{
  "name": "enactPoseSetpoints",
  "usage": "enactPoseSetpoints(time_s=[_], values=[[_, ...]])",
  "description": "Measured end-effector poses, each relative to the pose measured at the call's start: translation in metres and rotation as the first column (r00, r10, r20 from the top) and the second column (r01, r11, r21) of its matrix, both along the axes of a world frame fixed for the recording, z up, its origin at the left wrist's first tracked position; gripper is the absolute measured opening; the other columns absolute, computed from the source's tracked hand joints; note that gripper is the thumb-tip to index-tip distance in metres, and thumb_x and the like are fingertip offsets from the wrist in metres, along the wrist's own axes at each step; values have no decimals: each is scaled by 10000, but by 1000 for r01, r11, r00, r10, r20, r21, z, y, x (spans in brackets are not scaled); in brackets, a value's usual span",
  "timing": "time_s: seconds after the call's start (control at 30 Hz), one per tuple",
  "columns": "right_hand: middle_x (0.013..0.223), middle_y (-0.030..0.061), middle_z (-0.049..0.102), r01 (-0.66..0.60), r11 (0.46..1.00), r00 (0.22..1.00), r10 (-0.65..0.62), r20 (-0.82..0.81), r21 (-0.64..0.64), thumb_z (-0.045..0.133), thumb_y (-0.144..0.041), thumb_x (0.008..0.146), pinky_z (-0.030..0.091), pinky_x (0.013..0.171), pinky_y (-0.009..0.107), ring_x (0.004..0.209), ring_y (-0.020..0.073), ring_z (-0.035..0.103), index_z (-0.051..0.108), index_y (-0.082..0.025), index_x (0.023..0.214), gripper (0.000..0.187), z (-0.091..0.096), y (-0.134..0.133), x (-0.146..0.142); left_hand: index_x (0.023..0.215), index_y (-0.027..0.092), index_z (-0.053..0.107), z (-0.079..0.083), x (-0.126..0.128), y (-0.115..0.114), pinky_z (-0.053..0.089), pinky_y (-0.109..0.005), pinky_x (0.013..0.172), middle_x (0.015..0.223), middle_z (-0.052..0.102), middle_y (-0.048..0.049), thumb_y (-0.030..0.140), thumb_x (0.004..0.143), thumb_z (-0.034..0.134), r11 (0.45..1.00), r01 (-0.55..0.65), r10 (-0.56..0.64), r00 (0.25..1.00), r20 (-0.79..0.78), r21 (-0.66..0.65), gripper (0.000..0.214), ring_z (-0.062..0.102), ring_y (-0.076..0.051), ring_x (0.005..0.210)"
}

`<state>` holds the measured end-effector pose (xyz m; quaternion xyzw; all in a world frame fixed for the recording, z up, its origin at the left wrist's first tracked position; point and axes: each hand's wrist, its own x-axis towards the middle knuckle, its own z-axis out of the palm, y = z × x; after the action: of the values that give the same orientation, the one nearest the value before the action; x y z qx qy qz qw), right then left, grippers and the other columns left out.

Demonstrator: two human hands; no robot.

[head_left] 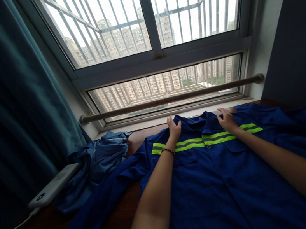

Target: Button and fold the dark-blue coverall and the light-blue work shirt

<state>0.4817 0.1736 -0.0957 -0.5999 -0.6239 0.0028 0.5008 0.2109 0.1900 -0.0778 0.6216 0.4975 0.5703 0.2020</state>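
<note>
A blue work jacket (201,185) with yellow-green and grey reflective stripes lies front side up, its collar toward the window and its sleeves spread to both sides. My left hand (174,128) rests on the shoulder just left of the collar, thumb apart from the fingers. To the right of the collar, my right hand (227,120) touches the other shoulder, its fingers stretched toward the collar. Both hands look open, with no cloth visibly gripped. A beaded bracelet circles my left wrist. The front placket with its buttons runs down the jacket's middle.
Crumpled light blue cloth (105,154) lies left of the jacket on the brown wooden surface (128,209). Beside it is a white power bank (54,185) with a cable. A dark curtain (13,95) hangs at left. A rail (168,100) crosses before the window.
</note>
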Motion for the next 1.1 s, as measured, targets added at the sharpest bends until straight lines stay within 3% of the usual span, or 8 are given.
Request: enactPoseSetpoints(time_s=[0.1,0.17,0.27,0.33,0.5,0.67,0.87,1.1], values=[[1203,115,510,-62,998,940,66,334,-20,380,-221,816,292,1008,384,1157,241,411,546,-143,1121,356,-2,-8,-19,1332,137,270,-7,10,-8,103,-446,1076,1448,141,-140,300,793,480,995,-52,79,922,-378,82,601,82,-252,1337],[1236,130,483,-59,992,893,103,438,-112,397,-298,833,285,1008,383,1182,255,385,516,-124,1164,393,-9,-10,-30,1316,151,314,-14,14,-11,96,-477,1066,1430,210,-142,379,810,437,1000,27,-23,804,-594,-2,568,122,-262,1330],[1276,171,440,-9,953,859,163,486,-303,437,-453,812,288,995,385,1203,283,360,469,-86,1211,543,-22,-6,-36,1265,193,409,-25,16,-13,110,-528,1042,1392,311,-129,515,802,376,973,107,-224,653,-724,-205,565,192,-286,1310],[1244,167,474,2,939,862,172,476,-343,425,-508,807,311,972,369,1175,277,397,495,-102,1181,555,-24,1,-34,1260,215,421,-30,16,-13,95,-541,1038,1392,317,-111,553,804,329,971,93,-232,616,-753,-222,575,188,-283,1312],[1052,163,589,187,964,923,-107,369,-191,404,-477,817,391,858,362,1021,264,518,523,-112,1131,495,2,31,-28,1266,235,417,-30,16,-14,75,-542,1039,1395,316,-94,572,796,325,977,82,-206,611,-764,-198,585,165,-282,1317],[870,152,640,358,846,907,-216,361,-395,608,-472,626,436,699,387,872,311,572,638,-145,942,456,21,59,-40,1322,171,318,-28,15,-15,76,-589,1004,1438,178,-148,584,776,367,985,-171,110,716,-690,-21,685,104,-368,1306],[997,215,599,480,855,866,-424,266,-196,362,-343,825,359,789,472,999,336,503,611,-115,1051,406,14,68,-41,1066,123,541,-21,-7,-5,301,-518,878,1059,555,-199,405,846,350,887,-460,334,686,-647,-30,406,459,-337,1036],[928,155,640,375,905,914,-326,241,-201,415,-463,808,382,752,396,889,286,553,656,-177,984,413,5,71,-32,827,152,623,-18,-26,-1,319,-495,802,932,562,-170,258,813,418,867,-493,335,681,-651,-70,231,457,-337,983]])
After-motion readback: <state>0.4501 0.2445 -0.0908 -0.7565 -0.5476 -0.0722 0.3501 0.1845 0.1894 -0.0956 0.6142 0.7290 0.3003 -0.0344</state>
